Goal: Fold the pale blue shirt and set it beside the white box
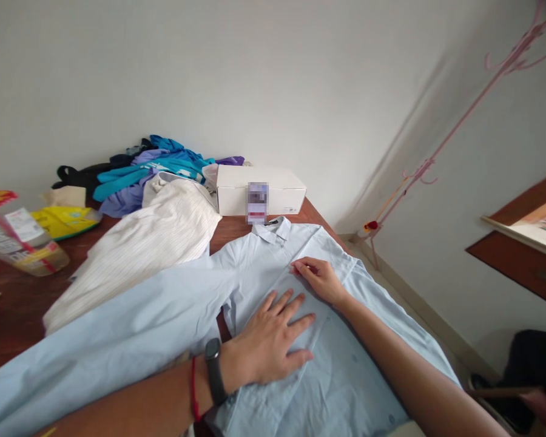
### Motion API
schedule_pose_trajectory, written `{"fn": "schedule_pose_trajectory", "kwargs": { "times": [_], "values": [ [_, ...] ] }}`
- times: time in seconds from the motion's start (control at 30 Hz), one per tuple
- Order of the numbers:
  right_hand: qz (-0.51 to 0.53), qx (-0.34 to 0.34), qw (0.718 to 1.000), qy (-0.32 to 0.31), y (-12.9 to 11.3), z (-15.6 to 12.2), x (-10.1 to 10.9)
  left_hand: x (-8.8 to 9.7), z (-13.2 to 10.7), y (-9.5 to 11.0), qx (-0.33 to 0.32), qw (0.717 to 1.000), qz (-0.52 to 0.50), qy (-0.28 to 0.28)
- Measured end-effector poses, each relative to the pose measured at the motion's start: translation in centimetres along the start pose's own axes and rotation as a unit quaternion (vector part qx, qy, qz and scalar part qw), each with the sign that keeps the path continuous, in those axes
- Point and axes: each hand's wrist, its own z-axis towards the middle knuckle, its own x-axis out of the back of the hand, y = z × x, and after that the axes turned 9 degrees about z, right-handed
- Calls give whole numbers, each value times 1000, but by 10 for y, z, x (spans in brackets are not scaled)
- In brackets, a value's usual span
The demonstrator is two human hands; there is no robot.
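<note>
A light blue long-sleeved shirt (255, 267) lies spread on the table, its collar toward the wall and one sleeve stretched out to the left. My left hand (273, 340) rests flat on the shirt front with its fingers spread, holding nothing. On that wrist are a dark band and a red string. Higher up, below the collar, my right hand (319, 278) has its thumb and fingers pinched together on the shirt's front edge. Buttons show faintly along the lower front. Beside the shirt lies a white striped garment (164, 224), partly under the blue sleeve.
Behind the collar stands a white box (273, 176) with a blurred card against it. Heaped clothes (159, 164), a yellow packet (66, 220) and a clear plastic cup (31, 249) occupy the left of the brown table (9, 328). A pink coat stand (464, 118) leans across the right.
</note>
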Motion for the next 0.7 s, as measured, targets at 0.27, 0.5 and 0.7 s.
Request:
{"fn": "schedule_pose_trajectory", "kwargs": {
  "times": [0.27, 0.5, 0.7],
  "values": [
    [-17, 12, 1000, -5, -5, 0, 3, 3, 1, 1, 3, 1000, 3, -17],
    [-11, 17, 1000, 3, -6, 0, 3, 3, 2, 1, -1, 1000, 14, -25],
    [-5, 14, 1000, 4, -7, 0, 3, 3, 2, 1, 0, 1000, 9, -25]
  ]
}}
